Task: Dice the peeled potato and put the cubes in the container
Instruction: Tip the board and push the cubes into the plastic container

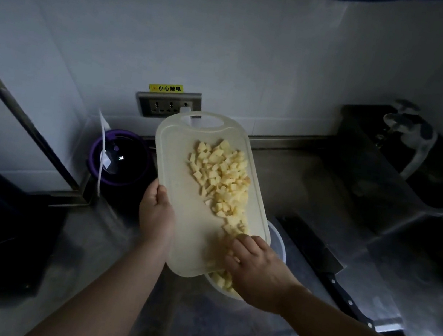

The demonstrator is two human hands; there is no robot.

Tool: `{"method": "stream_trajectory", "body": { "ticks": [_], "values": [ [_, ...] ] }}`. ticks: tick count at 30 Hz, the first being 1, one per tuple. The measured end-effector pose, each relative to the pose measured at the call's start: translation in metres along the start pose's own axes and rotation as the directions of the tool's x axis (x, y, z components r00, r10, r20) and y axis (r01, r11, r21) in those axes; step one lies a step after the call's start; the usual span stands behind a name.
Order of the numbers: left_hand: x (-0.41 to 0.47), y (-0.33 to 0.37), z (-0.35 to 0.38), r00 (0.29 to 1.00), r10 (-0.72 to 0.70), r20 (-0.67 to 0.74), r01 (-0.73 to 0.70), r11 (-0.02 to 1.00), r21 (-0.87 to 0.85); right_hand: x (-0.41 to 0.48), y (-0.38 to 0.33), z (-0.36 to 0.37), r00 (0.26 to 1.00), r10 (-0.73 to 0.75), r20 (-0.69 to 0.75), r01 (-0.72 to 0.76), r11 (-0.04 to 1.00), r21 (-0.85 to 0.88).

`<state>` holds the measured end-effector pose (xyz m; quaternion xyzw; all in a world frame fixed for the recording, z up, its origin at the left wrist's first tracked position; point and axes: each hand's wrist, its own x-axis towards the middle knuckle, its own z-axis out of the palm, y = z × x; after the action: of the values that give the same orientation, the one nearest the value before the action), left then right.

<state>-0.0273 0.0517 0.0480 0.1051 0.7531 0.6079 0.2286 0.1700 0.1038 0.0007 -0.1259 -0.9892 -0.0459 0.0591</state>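
Observation:
A white plastic cutting board (181, 161) is lifted and tilted over a pale round container (279, 244). Several yellow potato cubes (222, 173) lie along the board's right half. More cubes (222, 280) sit inside the container below the board's near edge. My left hand (156, 212) grips the board's left edge. My right hand (254, 265) lies across the board's lower right corner, with its fingers bent onto the cubes there. Most of the container is hidden under the board and my right hand.
A cleaver with a black handle (323, 266) lies on the steel counter right of the container. A purple round appliance (118, 161) stands at the back left below a wall socket (169, 105). A sink with a tap (410, 130) is at the right.

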Motion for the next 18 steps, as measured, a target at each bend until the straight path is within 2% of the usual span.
{"method": "stream_trajectory", "body": {
  "ticks": [6,9,11,15,18],
  "values": [
    [0.003,-0.001,-0.001,1.000,0.008,0.014,-0.008,1.000,0.029,-0.011,0.002,-0.016,0.998,0.059,-0.024,-0.055,0.991,0.125],
    [0.003,-0.002,0.000,1.000,0.023,0.018,-0.024,0.999,0.037,0.016,-0.009,-0.020,0.999,-0.020,-0.049,0.026,0.991,0.132],
    [0.004,-0.002,0.000,1.000,0.028,0.008,-0.028,0.999,0.029,0.027,-0.016,-0.012,0.998,-0.062,-0.022,0.064,0.988,0.141],
    [0.003,-0.002,-0.001,1.000,0.011,0.014,-0.011,1.000,0.003,0.013,-0.004,-0.002,0.999,-0.012,0.051,0.004,0.988,0.153],
    [0.001,-0.001,-0.001,1.000,0.010,0.020,-0.011,1.000,0.008,0.001,0.006,-0.006,0.999,-0.013,0.036,0.007,0.986,0.167]
  ]
}}
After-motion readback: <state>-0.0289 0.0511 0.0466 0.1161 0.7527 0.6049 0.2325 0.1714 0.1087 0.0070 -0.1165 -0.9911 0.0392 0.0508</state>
